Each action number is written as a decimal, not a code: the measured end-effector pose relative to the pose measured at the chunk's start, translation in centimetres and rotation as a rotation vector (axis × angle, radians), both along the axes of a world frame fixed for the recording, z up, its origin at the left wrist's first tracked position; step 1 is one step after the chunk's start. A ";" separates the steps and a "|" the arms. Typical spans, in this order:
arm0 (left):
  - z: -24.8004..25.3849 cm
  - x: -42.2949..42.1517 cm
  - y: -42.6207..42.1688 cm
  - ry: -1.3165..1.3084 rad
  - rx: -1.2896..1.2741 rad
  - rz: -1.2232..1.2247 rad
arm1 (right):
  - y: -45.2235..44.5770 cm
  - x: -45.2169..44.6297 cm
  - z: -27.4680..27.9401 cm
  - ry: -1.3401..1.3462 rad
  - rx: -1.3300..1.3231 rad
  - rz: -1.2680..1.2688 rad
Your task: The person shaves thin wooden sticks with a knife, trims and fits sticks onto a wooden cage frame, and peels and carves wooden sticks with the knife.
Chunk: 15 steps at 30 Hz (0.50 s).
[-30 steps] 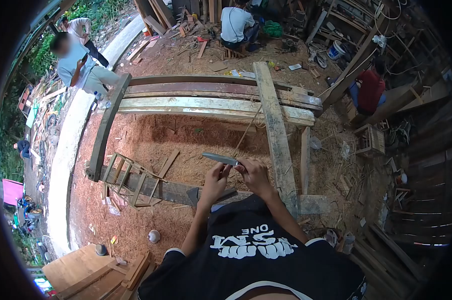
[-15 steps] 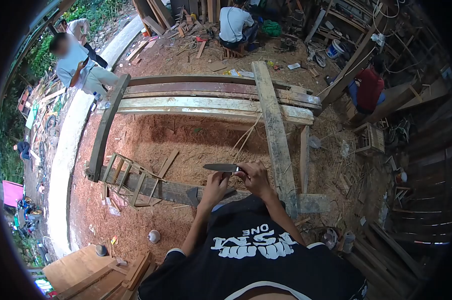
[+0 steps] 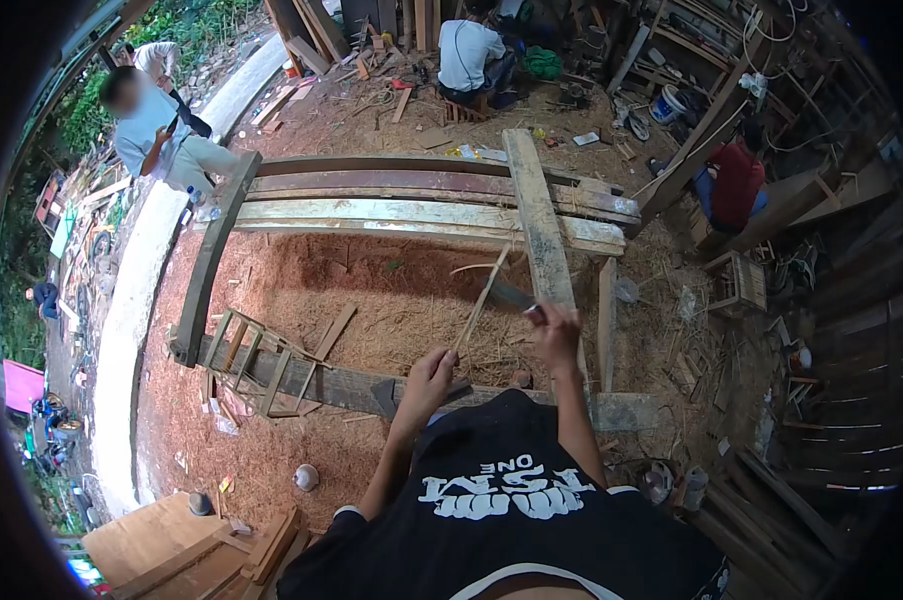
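Over the shavings (image 3: 372, 300) inside the timber frame, the two hands have parted. Half a second ago they met at the knife, its blade lying level across them; now the left hand (image 3: 431, 380) and right hand (image 3: 560, 337) stand clearly apart. The left is closed, fingers and thumb pinching the near end of a pale strip (image 3: 480, 308), which slants up and away from it toward the boards (image 3: 372, 213). Near the strip's far end a thin piece curls off to the left. The right hand is wrapped around the knife (image 3: 514, 296), the handle mostly hidden in the fist, and has swung right and forward, so that it shows in front of the right beam (image 3: 538, 215). Its blade points back to the left, with the tip just beside the strip; it is blurred, and whether edge and strip touch cannot be told. For the work, I read this as a change of roles: instead of both hands attending to the knife, one now steadies the strip and the other has the knife free to move against it. The beam, the boards and the small rack (image 3: 262, 355) at the left look unmoved.
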<state>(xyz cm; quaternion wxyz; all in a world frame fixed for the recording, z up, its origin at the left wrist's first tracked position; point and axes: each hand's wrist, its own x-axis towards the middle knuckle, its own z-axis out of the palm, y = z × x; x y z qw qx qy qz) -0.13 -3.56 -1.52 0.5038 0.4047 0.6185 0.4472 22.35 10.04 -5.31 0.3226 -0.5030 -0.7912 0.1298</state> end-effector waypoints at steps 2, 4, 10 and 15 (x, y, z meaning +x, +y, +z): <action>-0.7 -0.3 -0.2 0.030 0.019 -0.003 | 0.4 0.7 -0.5 -0.028 -0.016 -0.034; -2.9 -0.5 0.1 0.053 0.085 0.013 | -0.5 -0.6 -0.3 0.036 -0.120 -0.039; -0.1 -0.7 0.5 0.055 0.021 -0.012 | -1.5 -2.8 1.4 0.075 -0.049 0.116; 0.3 -0.3 0.4 0.022 -0.008 -0.007 | 1.8 -1.9 0.4 0.040 0.092 0.021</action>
